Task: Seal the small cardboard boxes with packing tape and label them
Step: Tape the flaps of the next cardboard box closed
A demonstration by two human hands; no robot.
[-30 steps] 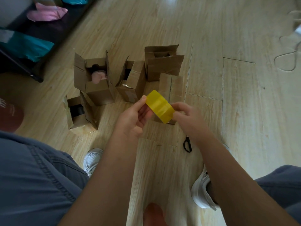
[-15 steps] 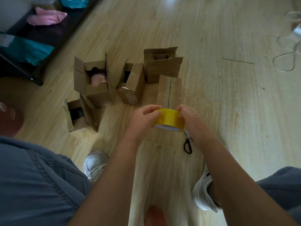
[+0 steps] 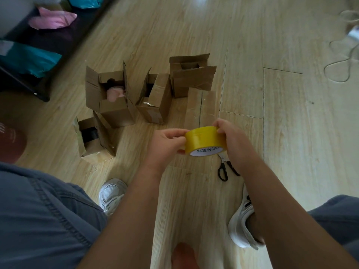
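I count one yellow tape roll (image 3: 204, 141), pinched at its left edge by the left hand (image 3: 165, 146) and gripped at its right by the right hand (image 3: 231, 140). Five cardboard boxes (image 3: 114, 113) stand beyond the roll, and one pair of scissors (image 3: 223, 169) lies just under it.

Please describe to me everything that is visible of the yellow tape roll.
The tape roll is a ring of glossy yellow packing tape wound on a white core, whose inner face bears the print MADE IN CHIN, the end hidden. It is held above the floor, tilted so its lower opening shows. The left hand grips its left side, the right hand its right side.
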